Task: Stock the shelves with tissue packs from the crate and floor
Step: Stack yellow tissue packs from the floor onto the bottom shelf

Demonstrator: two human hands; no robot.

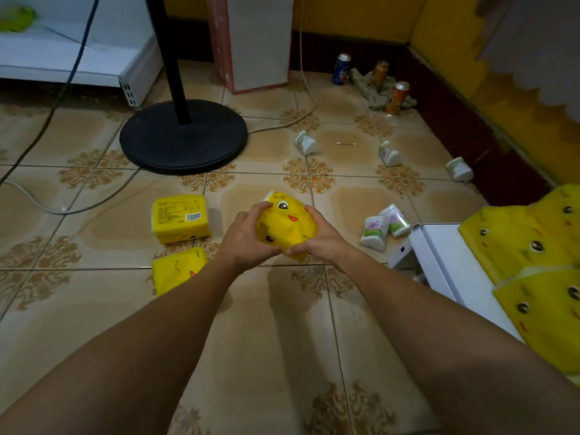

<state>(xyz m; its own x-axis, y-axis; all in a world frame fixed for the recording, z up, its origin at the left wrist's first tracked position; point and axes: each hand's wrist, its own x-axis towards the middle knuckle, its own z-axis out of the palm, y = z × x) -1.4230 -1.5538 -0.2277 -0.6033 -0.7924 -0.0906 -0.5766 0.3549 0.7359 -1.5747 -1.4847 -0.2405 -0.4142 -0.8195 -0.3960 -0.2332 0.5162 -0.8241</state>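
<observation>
Tiled floor [276, 340], black fan base [183, 136] upper left, white shelf [448, 259] on my right carrying stacked yellow packs [533, 252]. My left hand [248, 237] and right hand [323, 237] both grip one yellow smiley tissue pack [284, 227] over the tiles, fingers curled round its sides. Barcode-side yellow pack [180, 219] and face-up yellow pack [179, 270] lie on the floor to its left, small white pocket packs [384, 229] to its right.

One view, head-worn, wide-angle. We look forward and steeply down onto the tiled floor [276, 346]. Our forearms enter from the bottom corners, close to the lens. Our left hand [246, 238] and right hand [323, 238] meet round a yellow tissue pack [284, 224] at frame centre. The fan base [183, 136] lies farther off, upper left; the wall corner [408, 45] is farthest, top right.
</observation>
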